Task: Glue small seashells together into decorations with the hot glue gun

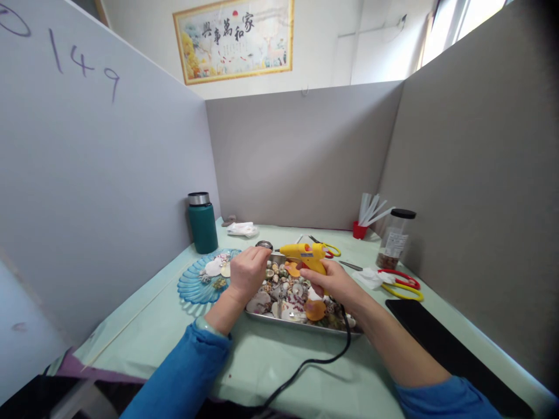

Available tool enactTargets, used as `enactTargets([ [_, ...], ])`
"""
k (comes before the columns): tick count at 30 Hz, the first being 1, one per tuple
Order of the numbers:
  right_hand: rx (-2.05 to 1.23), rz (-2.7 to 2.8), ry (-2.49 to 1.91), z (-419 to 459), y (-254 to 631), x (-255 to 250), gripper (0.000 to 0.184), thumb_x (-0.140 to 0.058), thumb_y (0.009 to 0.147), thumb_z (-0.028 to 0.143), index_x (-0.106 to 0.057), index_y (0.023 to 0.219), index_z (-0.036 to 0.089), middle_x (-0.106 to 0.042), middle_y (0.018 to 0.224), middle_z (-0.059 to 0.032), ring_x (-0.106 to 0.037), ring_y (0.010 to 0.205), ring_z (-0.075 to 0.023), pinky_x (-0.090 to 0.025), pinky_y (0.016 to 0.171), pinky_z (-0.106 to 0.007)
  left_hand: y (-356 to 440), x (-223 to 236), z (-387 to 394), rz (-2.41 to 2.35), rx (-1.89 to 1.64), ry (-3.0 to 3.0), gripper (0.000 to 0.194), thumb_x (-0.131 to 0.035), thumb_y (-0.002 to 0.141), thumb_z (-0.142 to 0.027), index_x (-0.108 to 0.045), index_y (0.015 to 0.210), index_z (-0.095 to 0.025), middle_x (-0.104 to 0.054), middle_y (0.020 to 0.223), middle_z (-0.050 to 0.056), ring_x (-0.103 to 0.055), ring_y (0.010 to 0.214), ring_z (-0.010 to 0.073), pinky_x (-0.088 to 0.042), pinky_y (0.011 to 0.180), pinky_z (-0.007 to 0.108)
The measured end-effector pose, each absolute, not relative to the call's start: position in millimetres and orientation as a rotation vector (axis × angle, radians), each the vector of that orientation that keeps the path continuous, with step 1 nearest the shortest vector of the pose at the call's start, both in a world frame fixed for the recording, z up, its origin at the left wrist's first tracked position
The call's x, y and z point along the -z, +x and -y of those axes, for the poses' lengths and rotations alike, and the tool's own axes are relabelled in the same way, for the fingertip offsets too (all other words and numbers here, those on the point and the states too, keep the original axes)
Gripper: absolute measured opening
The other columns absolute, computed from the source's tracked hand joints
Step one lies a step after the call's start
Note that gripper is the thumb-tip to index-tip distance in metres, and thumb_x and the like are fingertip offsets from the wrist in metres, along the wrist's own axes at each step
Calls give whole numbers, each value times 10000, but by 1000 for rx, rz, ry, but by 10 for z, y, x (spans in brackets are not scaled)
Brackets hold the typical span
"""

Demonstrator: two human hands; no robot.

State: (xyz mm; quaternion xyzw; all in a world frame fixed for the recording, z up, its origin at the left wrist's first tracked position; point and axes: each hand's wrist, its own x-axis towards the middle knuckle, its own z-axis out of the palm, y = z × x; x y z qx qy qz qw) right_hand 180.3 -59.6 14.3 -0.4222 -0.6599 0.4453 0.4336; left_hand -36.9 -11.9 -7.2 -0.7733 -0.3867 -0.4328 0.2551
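My right hand [334, 280] grips a yellow hot glue gun [305, 254] by its handle, nozzle pointing left. My left hand [247, 272] is closed in a pinch at the nozzle tip, holding something small that I cannot make out. Both hands hover over a metal tray [301, 327] filled with several seashells. The gun's black cord [323, 358] runs back over the tray's edge toward me. A blue scalloped glass plate [192, 288] with a few shells lies left of the tray, beside my left wrist.
A green flask [202, 223] stands at the left partition. Crumpled tissue [241, 228] lies behind it. Yellow scissors [329, 249], a red cup of glue sticks [364, 221], a black-lidded jar [394, 240], red-and-yellow scissors [404, 284] and a black mat [441, 343] sit to the right. Partitions enclose three sides.
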Motion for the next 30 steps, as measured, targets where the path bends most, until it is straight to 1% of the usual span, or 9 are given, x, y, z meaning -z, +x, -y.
enactTargets([
  [8, -1116, 1633, -1038, 604, 1805, -158, 342, -645, 732, 453, -636, 882, 145, -443, 461, 54, -374, 435, -83, -289, 444, -217, -371, 81, 123, 1018, 1194, -2114, 204, -441, 855, -156, -634, 912, -191, -679, 867, 80, -596, 814, 191, -427, 739, 302],
  [14, -1116, 1645, -1038, 609, 1820, -172, 332, -634, 749, 434, -640, 907, 143, -445, 468, 51, -363, 425, -80, -271, 442, -222, -368, 81, 128, 998, 1131, -2103, 205, -438, 853, -146, -629, 917, -187, -680, 876, 82, -592, 810, 191, -425, 740, 307],
  [20, -1113, 1673, -1045, 603, 1824, -172, 334, -626, 754, 445, -638, 886, 138, -434, 459, 55, -360, 423, -77, -268, 442, -217, -376, 91, 129, 974, 1140, -2101, 201, -443, 852, -140, -622, 936, -178, -679, 877, 86, -593, 817, 194, -427, 738, 311],
  [30, -1128, 1643, -1055, 593, 1828, -155, 345, -630, 751, 438, -627, 915, 134, -425, 473, 58, -365, 425, -74, -270, 436, -210, -362, 61, 139, 895, 1091, -1990, 151, -478, 834, -121, -611, 892, -165, -680, 850, 62, -589, 762, 176, -440, 694, 291],
])
